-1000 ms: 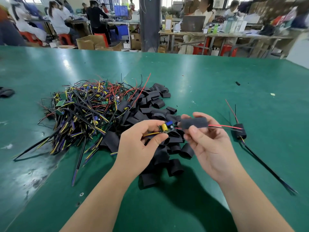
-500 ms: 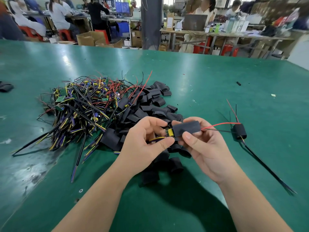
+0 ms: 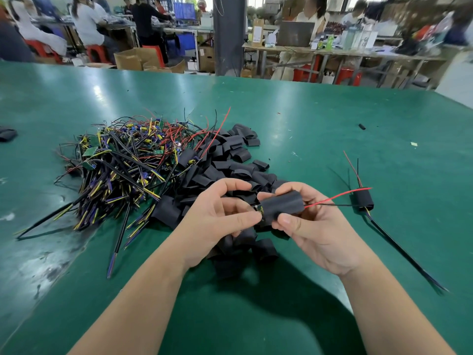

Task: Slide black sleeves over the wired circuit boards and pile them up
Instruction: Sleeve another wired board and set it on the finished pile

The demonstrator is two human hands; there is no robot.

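My right hand (image 3: 314,226) pinches a black sleeve (image 3: 282,204) above the green table (image 3: 307,124). My left hand (image 3: 217,216) pinches the near end of a wired circuit board (image 3: 259,208), which is almost wholly inside the sleeve; only a yellow-green sliver shows. Its red and black wires (image 3: 337,197) stick out of the sleeve's right end. A heap of unsleeved boards with wires (image 3: 128,165) lies at the left, with a pile of loose black sleeves (image 3: 230,160) beside it and under my hands. One sleeved board (image 3: 363,199) with a long black cable lies at the right.
A stray black sleeve (image 3: 7,134) lies at the table's far left edge, and a small black piece (image 3: 361,126) at the back right. Beyond the table stand a grey pillar (image 3: 229,34), cardboard boxes, benches and seated people.
The sleeve has slid left over the board, covering the yellow and blue parts seen earlier. Both hands have come closer together. The red wire now sticks out further to the right.
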